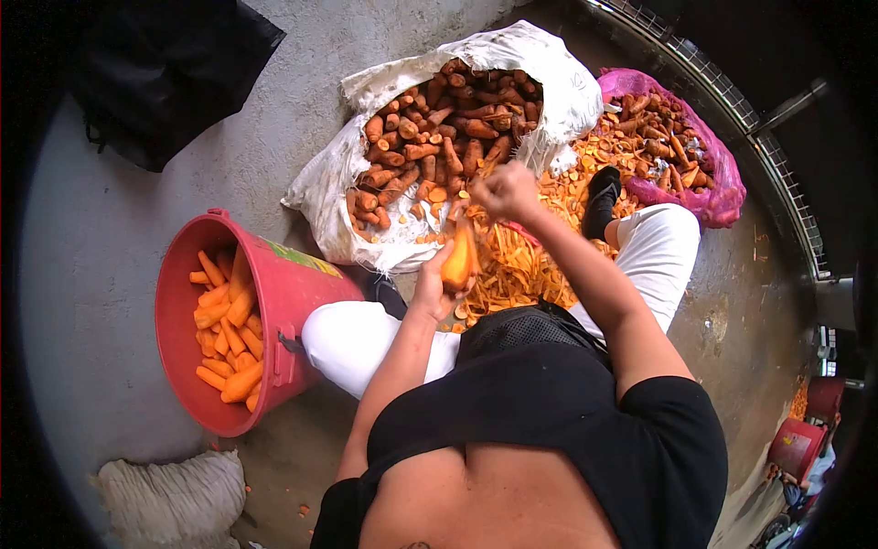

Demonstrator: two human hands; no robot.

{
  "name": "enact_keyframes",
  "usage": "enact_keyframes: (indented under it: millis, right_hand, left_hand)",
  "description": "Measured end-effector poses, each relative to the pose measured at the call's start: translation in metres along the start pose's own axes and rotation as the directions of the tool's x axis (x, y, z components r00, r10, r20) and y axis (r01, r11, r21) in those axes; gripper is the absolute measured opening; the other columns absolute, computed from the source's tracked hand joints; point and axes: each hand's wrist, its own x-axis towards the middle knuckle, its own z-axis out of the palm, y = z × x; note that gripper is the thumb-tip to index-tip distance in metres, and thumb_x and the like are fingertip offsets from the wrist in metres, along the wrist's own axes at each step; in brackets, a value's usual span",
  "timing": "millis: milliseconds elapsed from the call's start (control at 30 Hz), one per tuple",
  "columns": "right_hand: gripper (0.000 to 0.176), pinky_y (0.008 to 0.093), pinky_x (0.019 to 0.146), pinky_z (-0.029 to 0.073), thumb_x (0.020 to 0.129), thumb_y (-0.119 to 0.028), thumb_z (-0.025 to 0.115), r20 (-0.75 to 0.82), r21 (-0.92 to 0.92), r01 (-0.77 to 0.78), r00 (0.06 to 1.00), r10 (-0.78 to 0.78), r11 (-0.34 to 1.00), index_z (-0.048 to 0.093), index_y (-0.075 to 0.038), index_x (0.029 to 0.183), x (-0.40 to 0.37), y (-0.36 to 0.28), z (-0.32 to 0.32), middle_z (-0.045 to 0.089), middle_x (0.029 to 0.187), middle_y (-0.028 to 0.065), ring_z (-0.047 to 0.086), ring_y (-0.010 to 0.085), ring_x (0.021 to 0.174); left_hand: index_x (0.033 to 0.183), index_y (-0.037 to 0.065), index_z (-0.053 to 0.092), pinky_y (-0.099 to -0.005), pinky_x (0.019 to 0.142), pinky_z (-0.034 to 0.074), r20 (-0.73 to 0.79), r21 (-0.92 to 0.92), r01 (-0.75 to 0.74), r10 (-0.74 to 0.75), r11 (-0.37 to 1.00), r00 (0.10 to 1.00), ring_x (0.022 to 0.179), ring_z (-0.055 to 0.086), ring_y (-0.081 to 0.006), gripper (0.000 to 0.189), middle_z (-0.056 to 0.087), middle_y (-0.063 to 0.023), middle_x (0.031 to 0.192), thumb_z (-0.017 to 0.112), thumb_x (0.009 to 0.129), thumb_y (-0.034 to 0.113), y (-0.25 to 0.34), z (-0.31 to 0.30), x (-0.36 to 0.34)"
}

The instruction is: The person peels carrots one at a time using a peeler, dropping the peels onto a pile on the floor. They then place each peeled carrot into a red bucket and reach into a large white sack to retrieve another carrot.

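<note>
Left hand point(432, 291) grips tapered orange carrot point(457, 264), in front of bulky white woven-plastic sack point(569, 87); right hand point(508, 191) clenched, blurred, can't tell on what. Looks like mid-peeling; next stroke calls for steady carrot.

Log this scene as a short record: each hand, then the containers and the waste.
Left hand: gripping an orange carrot
Right hand: near the carrot, motion-blurred; what it holds is unclear
Red bucket: on the person's left, holding bright peeled carrots
White sack: open, holding darker, unpeeled carrots
Pink bag: right of the sack, open, contents mixed
Peelings: heaped beside the sack
</note>
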Motion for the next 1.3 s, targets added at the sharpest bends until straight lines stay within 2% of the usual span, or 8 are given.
enact_keyframes:
  millis: [133, 167, 300, 400, 500, 833, 1067, 1300]
  right_hand:
    - [0.041, 0.0377, 0.071, 0.048, 0.085, -0.030, 0.053, 0.039, -0.399, -0.147, 0.983, 0.177, 0.905, 0.059, -0.015, 0.047, 0.026, 0.078, -0.012, 0.047, 0.039, -0.0001, 0.046, 0.0082, 0.039]
    - [0.046, 0.0325, 0.056, 0.047, 0.088, -0.035, 0.050, -0.102, -0.452, -0.037, 0.995, -0.011, 0.891, 0.059, -0.016, 0.047, 0.025, 0.093, -0.007, 0.044, 0.038, -0.0027, 0.042, 0.0047, 0.037]
    - [0.049, 0.0320, 0.064, 0.044, 0.095, -0.036, 0.044, 0.339, -0.116, -0.396, 0.846, 0.411, 0.911, 0.059, -0.016, 0.054, 0.019, 0.000, -0.047, 0.037, 0.039, -0.0031, 0.033, 0.0078, 0.037]
    - [0.044, 0.0307, 0.056, 0.040, 0.088, -0.029, 0.054, -0.060, -0.036, 0.178, 0.982, -0.180, 0.983, 0.057, -0.014, 0.046, -0.012, -0.007, -0.009, 0.044, 0.040, -0.0020, 0.038, 0.0112, 0.039]
    - [0.026, 0.0340, 0.055, 0.037, 0.070, -0.020, 0.062, -0.128, 0.044, 0.302, 0.947, -0.295, 0.952, 0.057, -0.012, 0.045, -0.027, -0.030, -0.003, 0.049, 0.043, 0.0034, 0.044, 0.0169, 0.045]
    - [0.028, 0.0360, 0.054, 0.040, 0.073, -0.020, 0.061, -0.093, 0.097, 0.370, 0.928, -0.362, 0.924, 0.060, -0.010, 0.046, -0.028, -0.036, -0.001, 0.052, 0.046, 0.0053, 0.051, 0.0229, 0.046]
    - [0.034, 0.0327, 0.059, 0.045, 0.079, -0.026, 0.058, -0.064, -0.035, 0.251, 0.965, -0.253, 0.967, 0.065, -0.015, 0.048, -0.003, 0.004, 0.007, 0.054, 0.043, 0.0039, 0.051, 0.0180, 0.042]
    - [0.050, 0.0340, 0.062, 0.047, 0.090, -0.040, 0.048, -0.180, -0.263, -0.116, 0.981, 0.069, 0.958, 0.062, -0.018, 0.047, 0.027, 0.046, -0.011, 0.049, 0.039, 0.0012, 0.047, 0.0153, 0.037]
  left_hand:
    - [0.104, 0.004, 0.052, -0.0223, 0.042, 0.040, 0.077, 0.001, 0.066, -0.066, 0.998, 0.995, 0.056, 0.056, -0.0159, 0.040, 0.059, -0.0090, 0.078, 0.044, 0.096, 0.043, 0.001, 0.011, -0.009]
    - [0.107, 0.004, 0.052, -0.0247, 0.046, 0.043, 0.076, -0.001, 0.081, -0.080, 0.997, 0.994, 0.061, 0.058, -0.0159, 0.041, 0.059, -0.0089, 0.080, 0.044, 0.096, 0.043, 0.002, 0.009, -0.007]
    - [0.115, 0.006, 0.053, -0.0272, 0.054, 0.048, -0.034, -0.165, 0.101, -0.108, 0.981, 0.994, 0.073, 0.060, -0.0175, 0.042, 0.061, -0.0090, 0.091, 0.042, 0.096, 0.041, 0.001, 0.001, 0.008]
    - [0.114, 0.007, 0.055, -0.0293, 0.058, 0.050, -0.154, -0.146, 0.029, -0.052, 0.989, 0.987, 0.075, 0.061, -0.0171, 0.038, 0.063, -0.0073, 0.097, 0.044, 0.096, 0.039, 0.000, -0.002, 0.016]
    - [0.111, 0.010, 0.057, -0.0329, 0.068, 0.053, -0.217, -0.158, 0.003, -0.038, 0.987, 0.976, 0.080, 0.062, -0.0173, 0.034, 0.064, -0.0046, 0.094, 0.047, 0.095, 0.038, -0.002, -0.004, 0.016]
    - [0.110, 0.008, 0.056, -0.0301, 0.062, 0.051, -0.174, -0.072, -0.050, 0.037, 0.996, 0.984, 0.075, 0.061, -0.0184, 0.035, 0.062, -0.0068, 0.093, 0.042, 0.096, 0.037, 0.000, 0.005, 0.003]
    - [0.100, 0.007, 0.053, -0.0241, 0.047, 0.043, 0.035, 0.069, -0.015, 0.013, 0.998, 0.999, 0.055, 0.057, -0.0141, 0.034, 0.062, -0.0102, 0.077, 0.040, 0.097, 0.039, 0.002, 0.003, -0.007]
    - [0.129, 0.006, 0.048, -0.0240, 0.050, 0.045, 0.121, 0.014, 0.016, -0.018, 1.000, 0.993, 0.065, 0.060, -0.0139, 0.051, 0.061, -0.0081, 0.081, 0.040, 0.097, 0.045, 0.014, 0.009, -0.013]
